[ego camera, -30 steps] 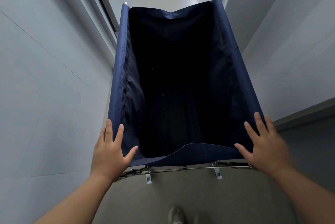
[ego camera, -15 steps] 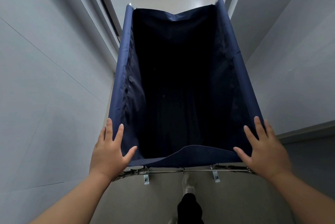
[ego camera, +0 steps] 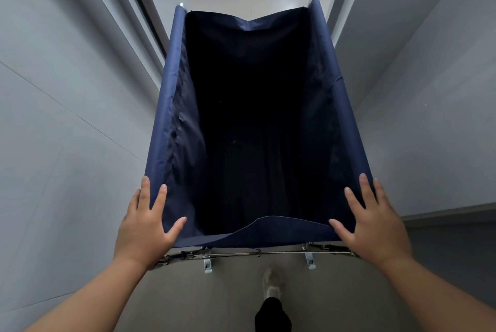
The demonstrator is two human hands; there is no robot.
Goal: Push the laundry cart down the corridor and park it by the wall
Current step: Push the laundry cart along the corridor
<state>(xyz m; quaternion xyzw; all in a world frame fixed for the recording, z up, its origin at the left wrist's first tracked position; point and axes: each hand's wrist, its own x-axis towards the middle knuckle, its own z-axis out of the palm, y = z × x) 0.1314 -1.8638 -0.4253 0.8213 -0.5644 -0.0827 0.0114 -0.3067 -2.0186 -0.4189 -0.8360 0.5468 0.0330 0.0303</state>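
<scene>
Pressing flat on the near corners of the laundry cart, the left hand and right hand lay with fingers spread over the navy fabric rim — palms down, gripping nothing. The cart stood mid-corridor between the left wall and right wall, its dark bag empty. One white shoe showed on the near floor.
</scene>
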